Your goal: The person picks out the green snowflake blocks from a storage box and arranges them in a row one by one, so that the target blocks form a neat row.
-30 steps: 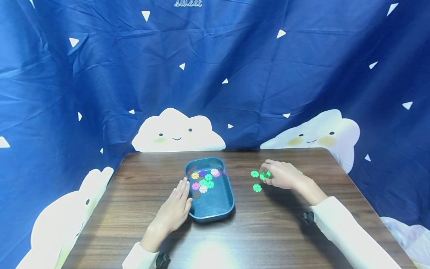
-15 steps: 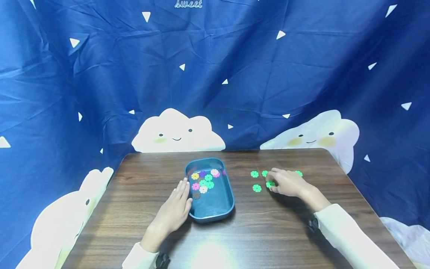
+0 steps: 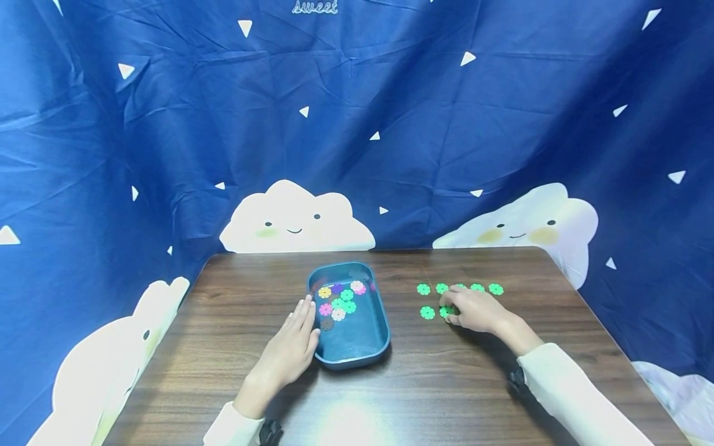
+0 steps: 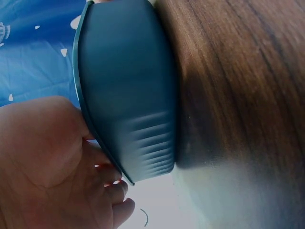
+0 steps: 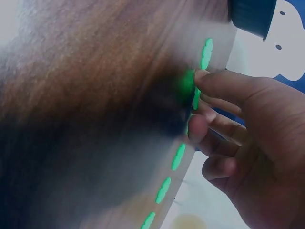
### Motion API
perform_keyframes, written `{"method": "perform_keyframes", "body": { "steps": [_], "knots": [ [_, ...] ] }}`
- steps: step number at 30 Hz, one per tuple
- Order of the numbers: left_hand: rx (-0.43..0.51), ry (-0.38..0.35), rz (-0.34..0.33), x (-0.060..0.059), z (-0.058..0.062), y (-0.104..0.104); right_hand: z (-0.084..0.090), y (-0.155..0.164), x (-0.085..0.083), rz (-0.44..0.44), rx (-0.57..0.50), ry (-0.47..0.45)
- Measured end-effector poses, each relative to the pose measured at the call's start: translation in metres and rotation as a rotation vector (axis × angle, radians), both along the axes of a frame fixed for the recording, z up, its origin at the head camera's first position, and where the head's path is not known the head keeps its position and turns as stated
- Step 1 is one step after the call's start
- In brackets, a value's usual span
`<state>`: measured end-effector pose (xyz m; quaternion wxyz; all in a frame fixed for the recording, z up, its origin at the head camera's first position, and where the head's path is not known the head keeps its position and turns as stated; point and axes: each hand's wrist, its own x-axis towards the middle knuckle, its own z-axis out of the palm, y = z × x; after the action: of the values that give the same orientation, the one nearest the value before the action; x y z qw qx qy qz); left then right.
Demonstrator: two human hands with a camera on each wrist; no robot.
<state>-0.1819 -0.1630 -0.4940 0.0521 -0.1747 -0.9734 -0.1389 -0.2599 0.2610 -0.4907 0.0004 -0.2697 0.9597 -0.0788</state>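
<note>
Beyond the table's left edge: blue cloth (image 3: 72, 241) printed with a white figure (image 3: 92, 371).
Left hand (image 3: 284, 347): its fingers stretch out straight, side by side, and rest against the tray's left rim, covering part of it; a white sleeve (image 3: 231, 424) and black band (image 3: 271, 432) follow toward the table's near edge.
Tray (image 3: 351, 362): dark blue, left of the table's middle, its far end near the far edge; flower-shaped pieces lie inside, among them yellow (image 3: 325, 292), purple (image 3: 337, 288), brown (image 3: 326, 324) and green (image 3: 349, 306).
Far row: five green pieces (image 3: 477, 287) lie along the table's far edge, toward the right corner; the right hand partly hides the third.
Near row: one green disc (image 3: 427, 313) lies uncovered, just left of the right hand.
Right hand (image 3: 476, 310): bent nearly closed, thumb and fingertips pinching a green flower piece (image 3: 444, 312) low over the table (image 3: 435, 390).
Table's right edge: the other white sleeve (image 3: 580, 396) reaches in beside it.
</note>
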Motion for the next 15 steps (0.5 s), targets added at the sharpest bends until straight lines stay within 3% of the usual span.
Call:
{"method": "perform_keyframes", "body": {
  "steps": [15],
  "knots": [
    [0.010,0.011,-0.005,-0.0010,-0.0028,-0.0006,-0.0031,0.0042,-0.0012,-0.044,0.004,-0.012]
  ]
}}
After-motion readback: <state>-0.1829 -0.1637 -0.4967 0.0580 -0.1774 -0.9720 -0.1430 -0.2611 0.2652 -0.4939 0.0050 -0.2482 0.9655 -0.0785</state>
